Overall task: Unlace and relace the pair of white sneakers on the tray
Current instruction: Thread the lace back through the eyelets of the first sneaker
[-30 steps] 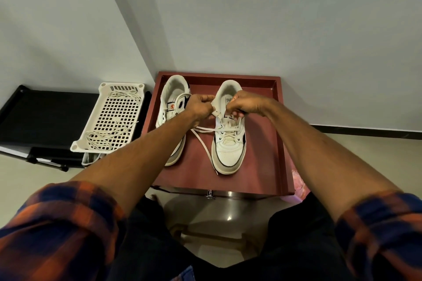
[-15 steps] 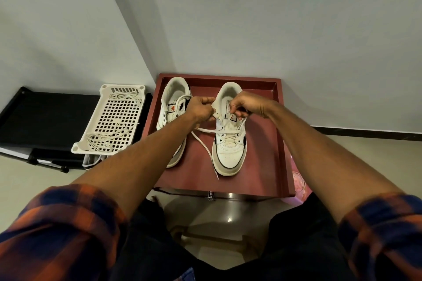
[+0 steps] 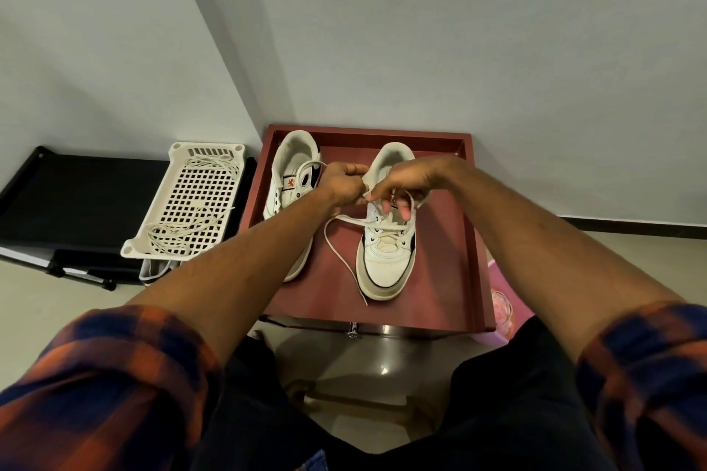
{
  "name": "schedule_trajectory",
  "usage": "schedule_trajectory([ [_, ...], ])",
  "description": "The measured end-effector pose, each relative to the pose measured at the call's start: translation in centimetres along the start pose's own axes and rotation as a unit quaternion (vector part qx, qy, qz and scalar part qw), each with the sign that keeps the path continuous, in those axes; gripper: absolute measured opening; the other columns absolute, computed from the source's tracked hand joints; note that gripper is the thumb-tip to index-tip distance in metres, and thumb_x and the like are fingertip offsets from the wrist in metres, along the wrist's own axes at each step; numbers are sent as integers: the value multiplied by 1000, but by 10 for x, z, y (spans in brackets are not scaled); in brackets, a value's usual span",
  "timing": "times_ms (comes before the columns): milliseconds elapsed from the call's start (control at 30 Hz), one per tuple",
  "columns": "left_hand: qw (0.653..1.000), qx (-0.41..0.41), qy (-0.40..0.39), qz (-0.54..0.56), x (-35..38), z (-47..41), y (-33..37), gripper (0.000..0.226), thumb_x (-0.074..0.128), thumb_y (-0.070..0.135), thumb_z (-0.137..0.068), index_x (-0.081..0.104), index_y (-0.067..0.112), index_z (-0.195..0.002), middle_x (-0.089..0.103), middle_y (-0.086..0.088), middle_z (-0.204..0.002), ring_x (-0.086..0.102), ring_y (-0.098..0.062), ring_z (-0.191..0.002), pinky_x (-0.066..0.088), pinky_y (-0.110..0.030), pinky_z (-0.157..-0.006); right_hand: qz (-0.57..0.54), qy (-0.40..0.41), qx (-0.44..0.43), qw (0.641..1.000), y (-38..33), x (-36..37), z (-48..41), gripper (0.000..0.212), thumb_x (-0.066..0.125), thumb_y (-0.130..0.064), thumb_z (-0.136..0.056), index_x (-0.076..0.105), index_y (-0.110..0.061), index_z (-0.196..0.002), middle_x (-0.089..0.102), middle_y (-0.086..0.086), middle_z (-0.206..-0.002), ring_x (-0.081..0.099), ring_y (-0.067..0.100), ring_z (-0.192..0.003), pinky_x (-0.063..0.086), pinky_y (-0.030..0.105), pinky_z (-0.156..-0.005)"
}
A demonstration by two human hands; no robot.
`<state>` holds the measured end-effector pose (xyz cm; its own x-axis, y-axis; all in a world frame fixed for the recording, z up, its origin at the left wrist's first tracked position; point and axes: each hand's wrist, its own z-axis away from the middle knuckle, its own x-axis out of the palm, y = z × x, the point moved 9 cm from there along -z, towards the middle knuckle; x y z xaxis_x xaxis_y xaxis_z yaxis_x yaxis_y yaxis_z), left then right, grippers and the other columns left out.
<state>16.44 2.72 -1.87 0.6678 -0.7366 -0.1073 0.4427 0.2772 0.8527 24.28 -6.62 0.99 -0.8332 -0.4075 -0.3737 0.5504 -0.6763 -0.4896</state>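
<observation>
Nearest you: plaid sleeves pushed up, both forearms reaching over the near rim of the red tray.

Below your left hand, on the near side: the loose tail of the lace curves off the shoe's left side and runs along the tray floor, ending beside the toe.

Directly under your hands: the partly laced sneaker, toe toward you, flat on the tray. The lower eyelets carry crossed lace. The upper ones look unfilled, so relacing is judged about half done on this shoe.

Hands: your left hand is clenched, fingers curled and pinching the lace where it meets the right. The fingertips of your right hand pinch the lace over the tongue, and a loop hangs round its fingers.

Handling note: the lace is soft, limp and light. Hold it at the stiff tip to thread it. The shoe is light and will likely slide when you pull, so brace it at the collar.

Just left of your left hand: the second sneaker. Your wrist hides its lacing.

Well left: a white basket holding a spare lace.
</observation>
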Motion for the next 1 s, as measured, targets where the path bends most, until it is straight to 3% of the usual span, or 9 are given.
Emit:
schedule_trajectory([
  [100,1000,-1,-3,10,-1,0,-1,39,52,-17,-90,59,-3,-126,65,-18,-102,64,-18,-64,54,-23,-44,50,51,23,997,-2,-4,-9,23,64,-36,-91,75,-18,-83,70,11,-61,48,13,-45,35,19,-45],
  [233,1000,-2,1,5,-2,-1,-1,37,52,-18,-89,61,-3,-121,66,-19,-102,65,-17,-56,54,-25,-42,46,68,27,996,0,-4,-10,29,66,-44,-92,74,-17,-85,68,9,-58,48,12,-45,35,22,-51],
  [367,1000,-3,2,13,-1,-3,-2,36,51,-19,-88,62,-3,-119,66,-19,-102,65,-21,-66,58,-28,-48,95,83,-7,992,-5,-2,-12,23,74,-31,-90,70,-19,-71,66,-4,-55,58,12,-55,45,25,-60],
  [500,999,-8,-4,32,-1,-5,-6,35,53,-18,-88,63,2,-115,67,-19,-105,67,-24,-73,61,-32,-58,169,118,-43,978,-7,-1,-15,27,76,-34,-88,67,-21,-66,66,-8,-67,61,9,-65,45,25,-62],
  [633,999,-1,-3,34,-2,-2,-4,35,53,-19,-88,63,-1,-116,67,-16,-100,66,-20,-71,59,-27,-50,115,122,-79,983,5,-4,-14,22,80,-28,-86,72,-18,-68,71,-6,-68,65,9,-65,49,23,-63],
  [733,1000,10,2,16,-5,-1,-1,35,53,-18,-87,64,-1,-116,68,-14,-96,66,-19,-69,57,-25,-48,-19,93,-96,991,15,-13,-8,6,77,-10,-86,79,-5,-85,78,7,-83,72,16,-76,57,25,-73],
  [867,1000,10,19,8,-5,-1,-2,32,54,-17,-87,66,0,-111,69,-12,-89,66,-15,-62,53,-21,-45,-142,99,-112,978,19,-21,5,23,74,-17,-55,69,-1,-72,70,13,-75,65,17,-71,52,27,-65],
  [1000,999,12,31,8,-7,-1,-3,34,53,-18,-87,67,-1,-114,68,-8,-84,65,-11,-60,50,-19,-44,-88,30,-112,989,5,-5,6,40,74,-26,-47,76,-1,-78,73,17,-87,64,20,-83,51,26,-72],
])
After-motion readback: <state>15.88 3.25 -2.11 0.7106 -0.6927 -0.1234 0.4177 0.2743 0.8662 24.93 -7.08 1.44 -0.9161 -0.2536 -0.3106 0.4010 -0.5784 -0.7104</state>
